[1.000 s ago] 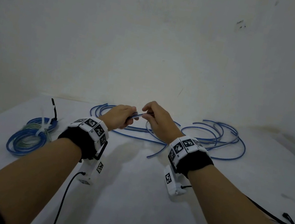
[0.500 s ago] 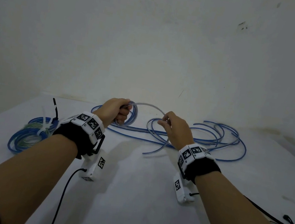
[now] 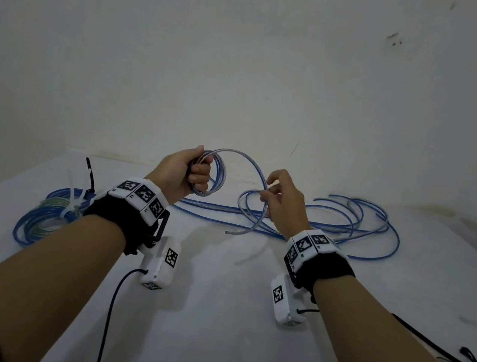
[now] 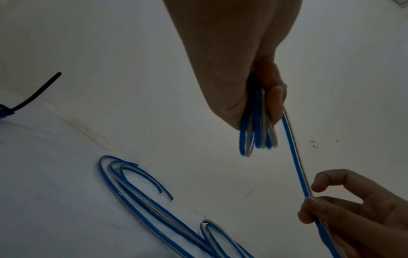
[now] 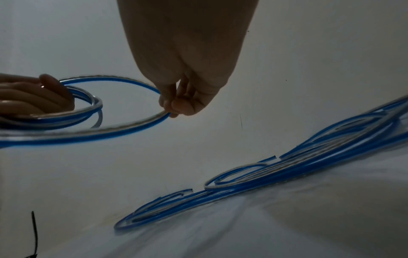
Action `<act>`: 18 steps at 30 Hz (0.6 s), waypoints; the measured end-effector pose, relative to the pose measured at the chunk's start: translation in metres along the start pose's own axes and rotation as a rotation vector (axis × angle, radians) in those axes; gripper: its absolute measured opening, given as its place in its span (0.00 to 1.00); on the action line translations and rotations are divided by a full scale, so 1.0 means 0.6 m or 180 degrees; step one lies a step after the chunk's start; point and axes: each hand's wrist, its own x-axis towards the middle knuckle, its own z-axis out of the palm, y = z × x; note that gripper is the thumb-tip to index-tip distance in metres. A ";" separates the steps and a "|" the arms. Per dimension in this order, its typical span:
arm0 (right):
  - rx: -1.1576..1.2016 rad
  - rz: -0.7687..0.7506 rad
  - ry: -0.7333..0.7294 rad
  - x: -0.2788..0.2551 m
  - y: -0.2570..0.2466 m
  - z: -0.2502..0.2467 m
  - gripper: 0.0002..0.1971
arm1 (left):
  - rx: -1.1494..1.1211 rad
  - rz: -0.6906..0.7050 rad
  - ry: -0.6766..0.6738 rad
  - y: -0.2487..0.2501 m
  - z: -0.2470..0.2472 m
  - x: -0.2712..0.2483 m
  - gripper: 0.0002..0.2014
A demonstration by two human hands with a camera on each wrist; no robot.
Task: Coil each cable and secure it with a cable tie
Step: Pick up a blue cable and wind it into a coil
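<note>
A blue and clear cable (image 3: pixel 244 158) arcs in the air between my two hands. My left hand (image 3: pixel 191 173) grips a small coil of its loops (image 3: pixel 219 177), raised above the white table (image 3: pixel 208 318); the left wrist view shows those loops (image 4: pixel 258 137) hanging from its fist (image 4: pixel 253 97). My right hand (image 3: pixel 278 200) pinches the cable a little further along between thumb and fingers (image 5: pixel 176 106). The cable's free end (image 3: pixel 227 232) hangs just above the table. More loose blue cable (image 3: pixel 349 228) lies tangled along the far side.
A finished blue and green coil (image 3: pixel 44 218) bound with a white tie lies at the left, a black tie (image 3: pixel 90 175) sticking up beside it. Black cable ties (image 3: pixel 454 356) lie at the right edge. A pale wall (image 3: pixel 251 56) rises behind the table.
Both hands rose and parted. The left hand went from pinching a straight piece to gripping a small coil, and the right hand drew a new arc of cable away to the right.
</note>
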 end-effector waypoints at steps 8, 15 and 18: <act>0.0613 0.0053 -0.0595 0.003 -0.017 0.010 0.18 | -0.0480 0.0098 0.0190 -0.002 0.006 0.008 0.17; 0.0125 -0.0191 -0.0523 0.000 -0.014 0.016 0.05 | -0.0557 0.0175 0.0129 -0.002 0.012 0.009 0.18; -0.0320 -0.0584 -0.0347 0.001 -0.011 0.028 0.05 | -0.0636 0.0164 0.0062 -0.007 0.018 0.010 0.19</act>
